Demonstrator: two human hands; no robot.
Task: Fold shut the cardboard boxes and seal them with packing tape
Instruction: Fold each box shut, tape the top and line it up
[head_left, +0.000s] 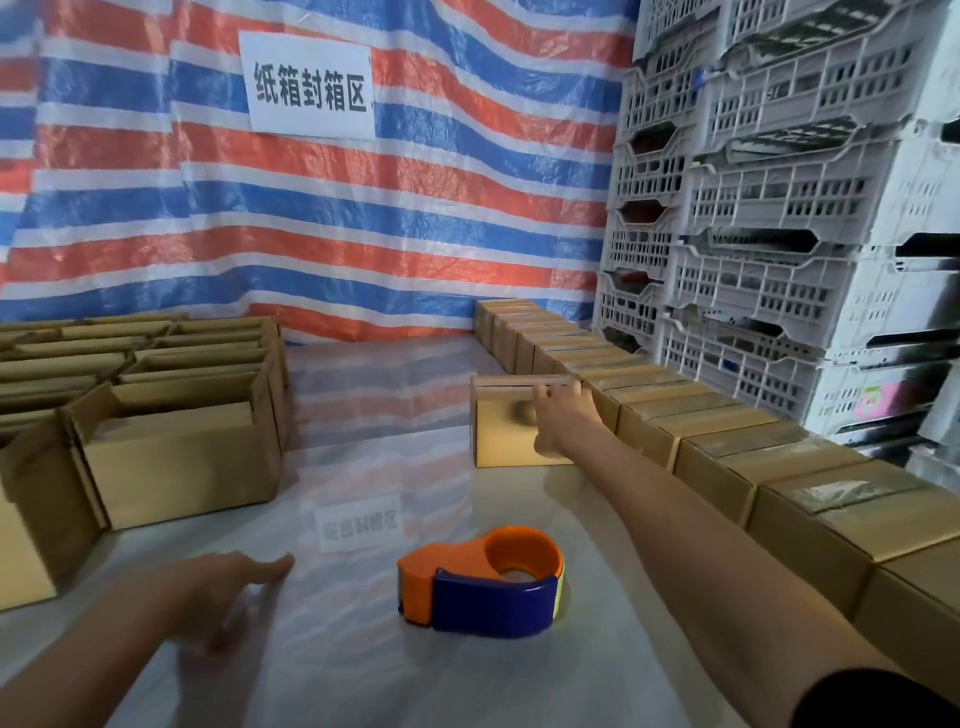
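A small closed cardboard box (506, 434) stands on the white table (363, 405), right of centre. My right hand (561, 418) reaches far out and grips its top right edge, fingers curled over the top. An orange and blue tape dispenser (485, 584) lies on the table nearer to me, untouched. My left hand (231, 584) hovers low over the table at the lower left, fingers relaxed and holding nothing. Several open boxes (176, 441) with raised flaps stand in a block on the left.
A long row of taped boxes (727, 452) runs along the right side, from the back to the near right. Behind it rise stacked white plastic crates (769, 218). A striped tarp (363, 208) with a paper sign (310, 85) closes the back.
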